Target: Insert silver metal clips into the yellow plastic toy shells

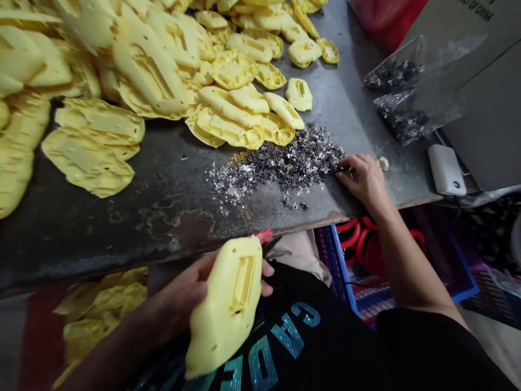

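Observation:
My left hand (183, 288) is shut around a yellow moulded plastic part (226, 309) with a rectangular recess, holding it above my lap. A red-tipped object (262, 236) shows just behind that part. My right hand (362, 182) rests on the steel tabletop (163, 217), its fingertips at the edge of a scattered pile of small silvery and dark pieces (272, 168). Whether those fingertips hold a piece is too small to tell. Many similar yellow parts (146, 65) lie heaped across the far side of the table.
Plastic bags of dark small parts (401, 114) and a white power bank (446, 169) lie at the right. Below the table edge, a blue crate (340, 266) holds red rings. More yellow parts (101, 309) lie below the table at the left.

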Motion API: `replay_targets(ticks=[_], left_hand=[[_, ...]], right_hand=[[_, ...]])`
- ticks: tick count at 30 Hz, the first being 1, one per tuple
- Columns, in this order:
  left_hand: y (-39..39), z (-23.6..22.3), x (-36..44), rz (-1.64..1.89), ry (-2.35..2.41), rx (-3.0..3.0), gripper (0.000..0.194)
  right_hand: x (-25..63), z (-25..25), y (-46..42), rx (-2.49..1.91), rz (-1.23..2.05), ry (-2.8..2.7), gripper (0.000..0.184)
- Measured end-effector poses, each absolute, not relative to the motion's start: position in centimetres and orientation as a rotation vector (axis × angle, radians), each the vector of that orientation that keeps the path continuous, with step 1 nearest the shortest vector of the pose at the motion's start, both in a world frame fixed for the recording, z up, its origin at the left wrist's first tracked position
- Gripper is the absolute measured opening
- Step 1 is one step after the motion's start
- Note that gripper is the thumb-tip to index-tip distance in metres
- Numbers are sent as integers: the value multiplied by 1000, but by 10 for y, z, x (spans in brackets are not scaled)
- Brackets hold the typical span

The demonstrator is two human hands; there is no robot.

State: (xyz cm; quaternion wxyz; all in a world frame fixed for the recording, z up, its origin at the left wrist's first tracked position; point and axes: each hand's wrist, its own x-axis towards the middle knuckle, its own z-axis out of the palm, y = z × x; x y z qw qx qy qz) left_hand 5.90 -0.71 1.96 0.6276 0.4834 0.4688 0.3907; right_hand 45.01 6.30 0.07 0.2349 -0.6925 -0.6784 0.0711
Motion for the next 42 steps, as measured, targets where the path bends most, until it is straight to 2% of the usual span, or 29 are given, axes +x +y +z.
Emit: replay_targets(ticks=[4,7,10,14,22,26,29,34,42], left_hand=[[11,20,49,842,1083,986,96],[23,13,28,552,916,780,93],[27,7,14,348,729,515,98],[29,11,25,322,673,371,100],[28,24,51,266,678,364,83],[24,23,45,237,692,343,78],[24,21,41,289,650,319,74],[28,23,41,337,657,304,50],[23,22,47,363,691,233,62]], right_hand=[[445,7,22,-1804,265,-1905,16],[444,4,-1,-1746,307,-1755,15],[437,0,-11,-1710,332,-1593,10],[418,5,-14,-1659,405,-1641,9],[400,20,15,-1759,246,-2074,18],[408,29,33,-1745,280,-2082,13],[415,32,26,-1756,127,-1881,11],[411,19,-2,-1853,-152,-1878,13],[395,5,5,-1878,-145,-1993,13]])
